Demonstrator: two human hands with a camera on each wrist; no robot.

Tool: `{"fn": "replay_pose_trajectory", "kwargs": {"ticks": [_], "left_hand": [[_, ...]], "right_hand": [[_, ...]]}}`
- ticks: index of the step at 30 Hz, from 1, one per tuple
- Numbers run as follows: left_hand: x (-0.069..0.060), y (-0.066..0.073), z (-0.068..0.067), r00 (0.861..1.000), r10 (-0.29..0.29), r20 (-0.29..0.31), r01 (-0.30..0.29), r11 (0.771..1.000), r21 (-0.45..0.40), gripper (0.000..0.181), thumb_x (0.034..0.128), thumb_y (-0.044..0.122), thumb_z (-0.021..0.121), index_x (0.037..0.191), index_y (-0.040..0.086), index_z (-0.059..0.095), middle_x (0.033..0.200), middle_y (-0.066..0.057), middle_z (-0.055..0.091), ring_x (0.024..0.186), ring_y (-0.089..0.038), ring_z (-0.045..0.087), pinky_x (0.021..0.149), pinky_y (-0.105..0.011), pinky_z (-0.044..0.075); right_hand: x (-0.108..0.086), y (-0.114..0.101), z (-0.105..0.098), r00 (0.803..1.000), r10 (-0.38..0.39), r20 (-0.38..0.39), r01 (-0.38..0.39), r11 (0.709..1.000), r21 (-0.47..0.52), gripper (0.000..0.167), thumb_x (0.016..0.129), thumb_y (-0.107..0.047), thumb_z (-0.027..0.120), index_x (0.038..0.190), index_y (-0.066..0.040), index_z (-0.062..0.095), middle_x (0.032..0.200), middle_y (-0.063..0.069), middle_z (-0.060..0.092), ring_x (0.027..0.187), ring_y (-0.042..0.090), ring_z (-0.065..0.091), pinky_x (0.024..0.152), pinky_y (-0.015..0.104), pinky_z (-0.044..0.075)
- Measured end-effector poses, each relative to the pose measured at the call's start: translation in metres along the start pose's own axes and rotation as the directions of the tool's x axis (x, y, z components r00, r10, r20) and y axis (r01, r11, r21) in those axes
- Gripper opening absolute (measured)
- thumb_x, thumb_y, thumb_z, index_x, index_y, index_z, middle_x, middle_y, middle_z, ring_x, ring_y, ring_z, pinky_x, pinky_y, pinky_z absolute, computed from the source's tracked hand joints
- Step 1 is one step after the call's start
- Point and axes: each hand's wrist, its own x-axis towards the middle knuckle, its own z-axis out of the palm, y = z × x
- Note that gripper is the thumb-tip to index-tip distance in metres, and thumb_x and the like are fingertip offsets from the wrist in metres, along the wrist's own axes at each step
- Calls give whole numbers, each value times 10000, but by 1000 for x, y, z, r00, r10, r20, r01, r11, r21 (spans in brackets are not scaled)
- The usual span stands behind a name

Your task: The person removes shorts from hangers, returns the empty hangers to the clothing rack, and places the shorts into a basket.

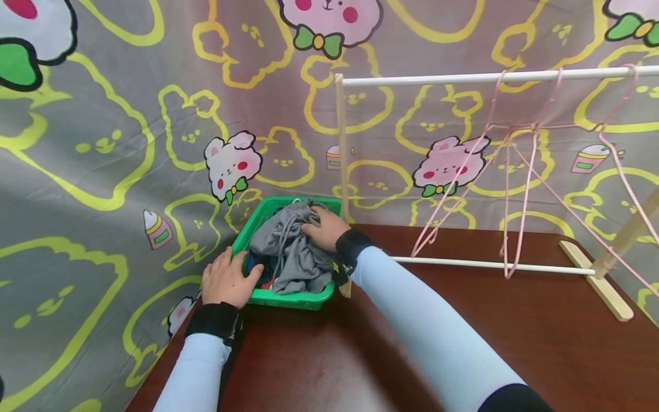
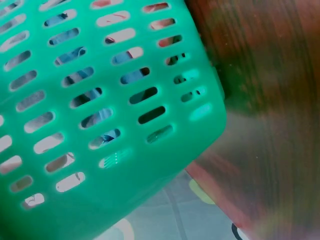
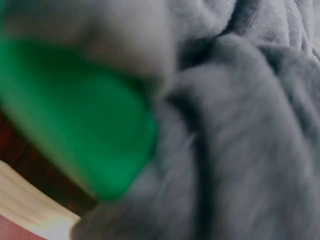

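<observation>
A green plastic basket (image 1: pixel 296 298) with slotted walls stands at the table's back left. On top in it lies a crumpled grey garment with a drawstring (image 1: pixel 304 269), and darker clothing shows beneath. My right hand (image 1: pixel 328 229) pinches the upper part of this garment between thumb and fingers. Soft grey folds (image 3: pixel 250 150) fill most of the right wrist view. My left hand (image 1: pixel 226 278) rests at the basket's left rim, fingers extended, thumb over the edge. Only the basket's outer wall (image 2: pixel 155 167) shows in the left wrist view, not the hand.
Right of the basket stands a clothes rack with a white top rail (image 1: pixel 422 80) and wooden feet (image 1: pixel 597 280). Several pink hangers (image 1: pixel 530 154) hang from it. A patterned curtain (image 1: pixel 278 103) borders the brown table (image 1: pixel 319 360) at the back and left.
</observation>
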Motion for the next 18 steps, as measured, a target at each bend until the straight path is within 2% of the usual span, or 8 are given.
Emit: {"fn": "replay_pose_trajectory", "kwargs": {"ticks": [5, 9, 12, 15, 18], "left_hand": [[5, -5, 3, 1000, 13, 19, -13, 1000, -4, 676, 1011, 524, 511, 1478, 37, 472, 1583, -306, 264, 1450, -467, 246, 1146, -648, 158], [10, -10, 6, 999, 19, 45, -18, 1000, -18, 676, 1016, 510, 513, 1493, 35, 448, 1582, -317, 257, 1451, -474, 244, 1141, -650, 184], [9, -15, 10, 999, 17, 48, -16, 999, -30, 686, 1021, 517, 500, 1495, 25, 435, 1572, -325, 273, 1444, -482, 251, 1132, -657, 199], [4, -18, 13, 1000, 5, 10, -5, 1000, -26, 694, 1025, 538, 480, 1488, 22, 441, 1563, -313, 303, 1433, -482, 270, 1125, -664, 207], [-3, -14, 14, 997, 14, -72, -15, 1000, -17, 698, 1021, 554, 482, 1480, 29, 459, 1562, -293, 322, 1424, -478, 285, 1119, -669, 210]], "right_hand": [[-18, 0, -6, 998, -45, -48, 48, 997, 56, 692, 1051, -470, 468, 1617, -147, 237, 1615, 150, 316, 1473, 335, 305, 1169, 473, 275], [-28, 4, -6, 991, -113, -77, 113, 994, -8, 656, 1062, -449, 465, 1616, -172, 249, 1606, 134, 336, 1464, 321, 323, 1161, 473, 291], [-38, 10, -4, 976, -185, -117, 176, 981, -79, 622, 1064, -425, 481, 1606, -190, 288, 1584, 116, 374, 1447, 308, 351, 1153, 469, 305], [-50, 20, -1, 953, -259, -158, 239, 961, -137, 590, 1058, -385, 514, 1586, -182, 346, 1548, 111, 421, 1426, 308, 374, 1148, 470, 313], [-66, 35, 3, 931, -318, -178, 280, 937, -209, 563, 1044, -352, 543, 1555, -159, 409, 1499, 125, 471, 1399, 325, 398, 1141, 470, 324]]}}
